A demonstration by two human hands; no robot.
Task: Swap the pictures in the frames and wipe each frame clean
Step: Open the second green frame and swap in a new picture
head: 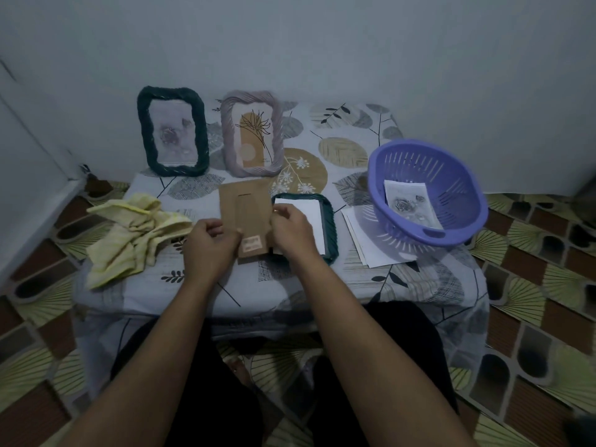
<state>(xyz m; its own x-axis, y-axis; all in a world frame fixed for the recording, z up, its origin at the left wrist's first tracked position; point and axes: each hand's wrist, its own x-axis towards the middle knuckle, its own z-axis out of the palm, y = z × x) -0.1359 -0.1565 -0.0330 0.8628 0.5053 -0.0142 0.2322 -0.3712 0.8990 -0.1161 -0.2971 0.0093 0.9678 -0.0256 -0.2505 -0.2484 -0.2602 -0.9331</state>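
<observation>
— While the brown backing board (246,214) hangs between both hands, what could go wrong?

— It could slip, or go in crooked. The left hand (208,241) pinches its left edge with curled fingers and the right hand (292,225) pinches the right edge, so the hold is only on the margins. Lowered askew, it might crease the white sheet (309,214) lying in the face-down dark green frame (327,217) just beside it.

— How does the board look?

— Flat, stiff card with a stand cut into it and a small label near the bottom. It sits low over the counter (354,279), its right edge at the frame's left side.

— And around it?

— A crumpled yellow cloth (129,233) lies to the left; the wipe looks still owed. Loose sheets (364,246) lie partly under a purple basket (477,201) that holds a rose picture (409,201). A dark green upright frame (143,130) and a mauve frame (277,124) stand at the wall.
</observation>
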